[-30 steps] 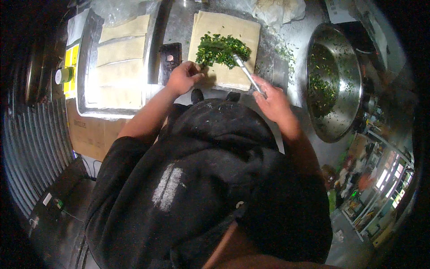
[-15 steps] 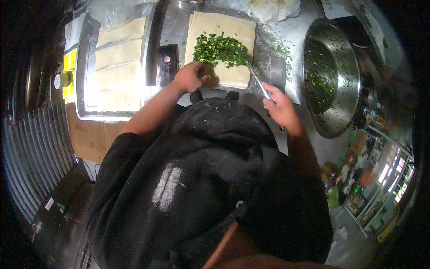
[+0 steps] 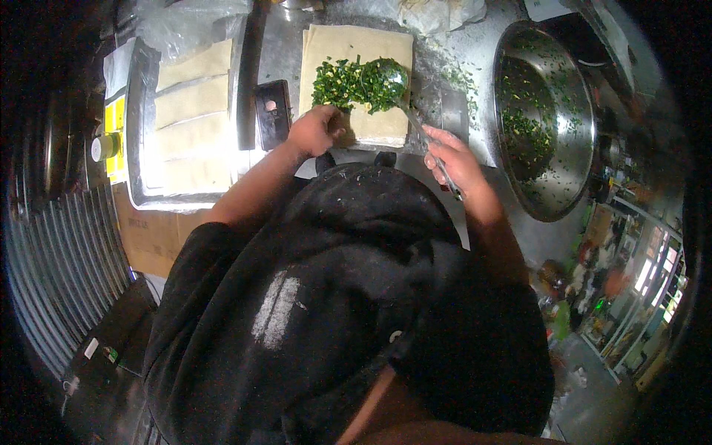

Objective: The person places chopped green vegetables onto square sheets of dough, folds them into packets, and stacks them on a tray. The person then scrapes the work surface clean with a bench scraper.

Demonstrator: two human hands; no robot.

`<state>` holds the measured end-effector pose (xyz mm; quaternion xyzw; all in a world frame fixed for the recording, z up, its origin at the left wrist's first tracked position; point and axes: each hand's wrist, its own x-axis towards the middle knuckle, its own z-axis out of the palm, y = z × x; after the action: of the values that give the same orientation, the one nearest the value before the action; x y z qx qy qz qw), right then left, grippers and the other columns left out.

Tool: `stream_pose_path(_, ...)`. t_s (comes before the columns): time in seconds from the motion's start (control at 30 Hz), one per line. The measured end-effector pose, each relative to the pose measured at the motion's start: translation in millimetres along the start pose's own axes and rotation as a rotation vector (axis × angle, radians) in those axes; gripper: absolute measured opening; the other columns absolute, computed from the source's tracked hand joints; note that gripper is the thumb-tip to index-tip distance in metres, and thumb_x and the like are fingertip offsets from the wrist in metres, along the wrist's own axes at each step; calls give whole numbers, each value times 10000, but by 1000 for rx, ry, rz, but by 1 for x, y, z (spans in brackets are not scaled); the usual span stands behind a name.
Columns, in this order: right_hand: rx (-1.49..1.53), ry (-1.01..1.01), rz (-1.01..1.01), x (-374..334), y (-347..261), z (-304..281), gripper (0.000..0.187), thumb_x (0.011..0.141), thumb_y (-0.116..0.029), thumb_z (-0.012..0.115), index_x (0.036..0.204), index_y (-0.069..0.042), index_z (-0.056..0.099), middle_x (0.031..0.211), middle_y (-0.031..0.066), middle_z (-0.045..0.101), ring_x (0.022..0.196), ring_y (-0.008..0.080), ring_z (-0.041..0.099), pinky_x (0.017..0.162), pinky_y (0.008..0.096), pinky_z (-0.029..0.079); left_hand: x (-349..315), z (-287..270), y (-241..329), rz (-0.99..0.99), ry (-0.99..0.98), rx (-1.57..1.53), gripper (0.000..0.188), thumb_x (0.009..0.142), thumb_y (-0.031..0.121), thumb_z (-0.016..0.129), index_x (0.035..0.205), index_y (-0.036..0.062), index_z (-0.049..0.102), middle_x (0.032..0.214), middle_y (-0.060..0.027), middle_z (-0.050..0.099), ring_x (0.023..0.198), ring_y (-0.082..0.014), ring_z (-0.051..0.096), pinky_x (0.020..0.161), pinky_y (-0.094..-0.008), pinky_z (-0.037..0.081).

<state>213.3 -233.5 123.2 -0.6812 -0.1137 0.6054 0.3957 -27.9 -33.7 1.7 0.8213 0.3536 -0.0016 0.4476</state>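
The right hand [image 3: 454,162] is closed around the handle of a metal spoon [image 3: 412,117]. Ahead and left of it, the spoon's bowl meets chopped filling [image 3: 345,85], dark green with yellow flecks, unevenly heaped across pale, flat, squarish dough sheets [image 3: 362,43]. The left hand [image 3: 315,132] is loosely curled beside their near-left edge; its grip cannot be determined.

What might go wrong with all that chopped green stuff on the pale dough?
The chopped green filling reaches close to the right edge of the pale square dough stack, so the long-handled silver metal spoon in the right hand might push bits off. The left hand is close beside the black rectangular phone, so it might bump it.
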Motion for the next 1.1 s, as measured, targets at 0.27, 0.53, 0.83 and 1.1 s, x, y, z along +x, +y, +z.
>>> stream_pose_path(0.27,252,-22,-190,-52,7,-28,516,978,-175,542,1473,-76,433,725,41,570,468,92,445,426,235,362,-4,-6,3,116,-30,180,442,794,271,729,1204,160,608,1183,-137,621,1082,-366,630,911,-449,521)
stream_pose_path(0.53,-966,953,-709,-107,69,-132,525,957,-212,530,1462,-86,455,967,111,662,738,214,627,644,374,521,-6,-3,1,155,-81,259,497,798,341,733,1236,171,570,1229,-115,566,1117,-390,610,913,-481,519)
stream_pose_path(0.83,-1606,1187,-663,-91,150,-214,559,936,-284,556,1428,-39,462,1151,186,671,914,309,668,796,440,527,3,4,-5,148,-55,266,371,824,304,712,1132,137,587,1165,-132,599,1068,-372,624,866,-474,520)
stream_pose_path(1.1,-743,861,-57,-48,79,-269,293,922,-278,594,1111,-56,566,871,104,655,655,206,634,530,370,478,0,0,4,260,3,230,419,821,367,733,1122,109,601,1134,-156,606,1047,-386,621,856,-472,520)
